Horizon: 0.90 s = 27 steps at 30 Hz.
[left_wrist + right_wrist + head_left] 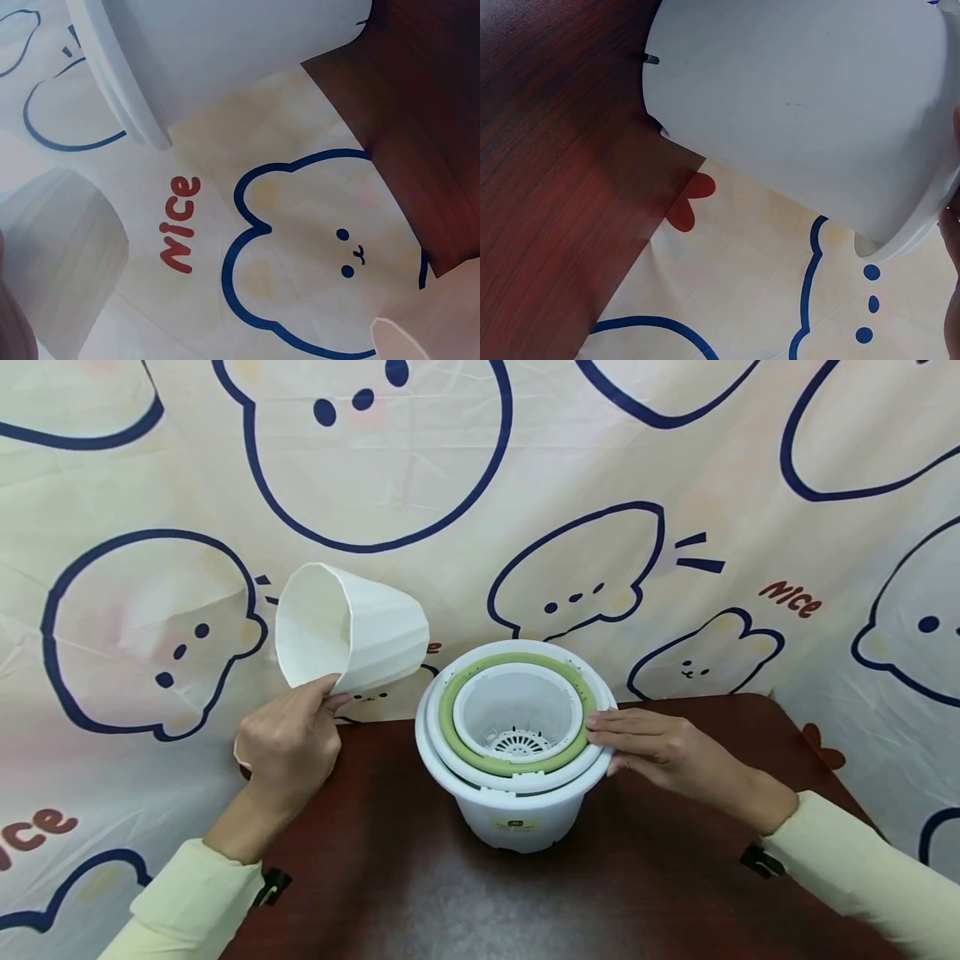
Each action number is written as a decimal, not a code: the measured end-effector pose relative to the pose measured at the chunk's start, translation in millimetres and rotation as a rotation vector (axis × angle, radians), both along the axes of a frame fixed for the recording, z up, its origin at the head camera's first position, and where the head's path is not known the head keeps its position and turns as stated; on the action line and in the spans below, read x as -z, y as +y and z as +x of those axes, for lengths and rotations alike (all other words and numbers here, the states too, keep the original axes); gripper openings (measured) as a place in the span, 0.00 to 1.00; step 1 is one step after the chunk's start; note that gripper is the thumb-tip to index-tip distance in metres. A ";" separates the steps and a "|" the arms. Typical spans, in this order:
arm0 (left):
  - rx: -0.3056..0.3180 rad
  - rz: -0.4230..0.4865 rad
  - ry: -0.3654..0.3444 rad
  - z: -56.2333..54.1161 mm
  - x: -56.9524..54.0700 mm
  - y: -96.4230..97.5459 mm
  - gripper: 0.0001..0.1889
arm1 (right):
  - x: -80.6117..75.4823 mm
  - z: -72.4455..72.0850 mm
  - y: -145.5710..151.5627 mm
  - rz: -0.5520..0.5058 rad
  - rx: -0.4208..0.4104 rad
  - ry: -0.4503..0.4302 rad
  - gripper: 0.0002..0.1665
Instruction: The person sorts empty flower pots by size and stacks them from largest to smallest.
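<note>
My left hand [288, 735] pinches the rim of a white faceted pot [386, 635], held tilted in the air with its mouth to the left. That pot [64, 247] also shows at the lower left in the left wrist view. To the right stands a stack of nested round pots on the table: a large white outer pot [517, 818], a green-rimmed one [450, 710] inside it, and a white inner pot [517, 693] with a slotted bottom. My right hand [667, 747] grips the stack's right rim, fingers over the top and thumb at the outer side.
The stack stands on a dark red-brown wooden table [480, 910], near its back edge. Behind and beside the table hangs a pale cloth [570, 468] with blue cartoon outlines and red lettering. A black clip [272, 887] sits at the left cuff, another [761, 860] at the right.
</note>
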<state>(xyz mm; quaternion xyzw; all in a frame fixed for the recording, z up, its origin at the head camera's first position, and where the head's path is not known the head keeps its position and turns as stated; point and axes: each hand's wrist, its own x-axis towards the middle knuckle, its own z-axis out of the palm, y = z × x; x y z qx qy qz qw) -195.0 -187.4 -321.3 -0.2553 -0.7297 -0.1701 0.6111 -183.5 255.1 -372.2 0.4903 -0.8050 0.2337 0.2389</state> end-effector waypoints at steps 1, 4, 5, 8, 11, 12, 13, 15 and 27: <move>0.005 -0.003 -0.004 0.2 -0.9 0.3 0.05 | -0.2 0.0 -0.1 0.001 0.000 -0.002 0.26; 0.018 -0.019 -0.018 1.0 -3.9 1.9 0.05 | -0.3 -0.1 0.1 0.003 0.000 0.001 0.26; 0.027 -0.028 -0.026 1.3 -5.0 2.5 0.05 | -0.3 -0.1 0.3 0.003 0.001 0.002 0.26; 0.047 -0.059 -0.054 2.3 -7.8 4.6 0.05 | -0.6 -0.3 1.2 0.002 0.001 0.009 0.26; 0.072 -0.076 -0.079 3.3 -10.4 7.0 0.04 | -1.0 -0.3 1.6 0.002 0.001 0.012 0.26; 0.077 -0.080 -0.085 3.7 -11.2 7.8 0.04 | -1.0 -0.4 1.5 0.002 0.000 0.012 0.26; 0.082 -0.083 -0.090 4.0 -12.0 8.7 0.04 | -1.1 -0.4 1.5 0.002 0.000 0.011 0.26; 0.093 -0.100 -0.104 4.8 -13.9 10.7 0.04 | -1.0 -0.2 1.7 0.005 0.005 0.010 0.27; 0.159 -0.200 -0.120 8.6 -24.8 26.9 0.06 | -0.2 0.3 1.6 0.027 0.032 -0.039 0.28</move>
